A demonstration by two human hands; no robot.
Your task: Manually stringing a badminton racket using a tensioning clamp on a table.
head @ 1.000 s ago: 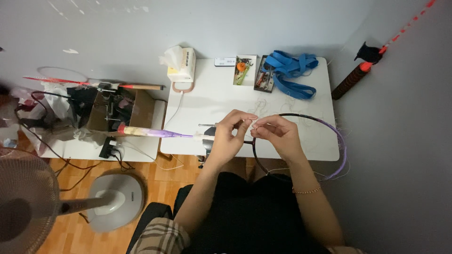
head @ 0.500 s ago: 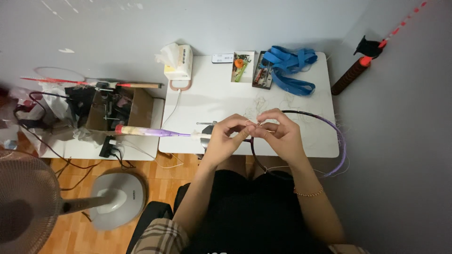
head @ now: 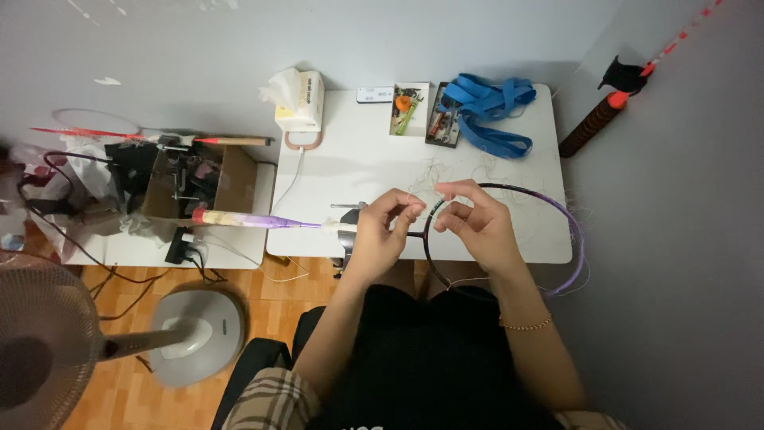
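**Inspector:** State the position of the racket.

**Assistant:** The badminton racket (head: 509, 239) lies across the near edge of the white surface (head: 358, 171), head to the person's right, handle (head: 239, 219) projecting left past the edge. The frame carries no full string bed; loose thread trails from the rim.

**Inspector:** Hands?

**Assistant:** The left hand (head: 380, 232) has its grip pinched together on a thin string (head: 414, 197) near the throat. The right hand (head: 476, 223) sits just beside it over the rim, fingertips closed, apparently on the same string; the strand there is too fine to confirm.

**Inspector:** Handling?

**Assistant:** In my judgement the frame is light and stiff, but the bare hoop could deform, so it is best held at the throat or shaft. The string is thin, slick and limp, needing a fingertip pinch close to the working end.

**Inspector:** Containers?

**Assistant:** 2 small trays (head: 415, 111) at the far edge hold small tools, one orange; details are unclear. A tissue box (head: 302, 99) has a sheet pulled up. Blue straps (head: 489, 111) lie beside the trays.
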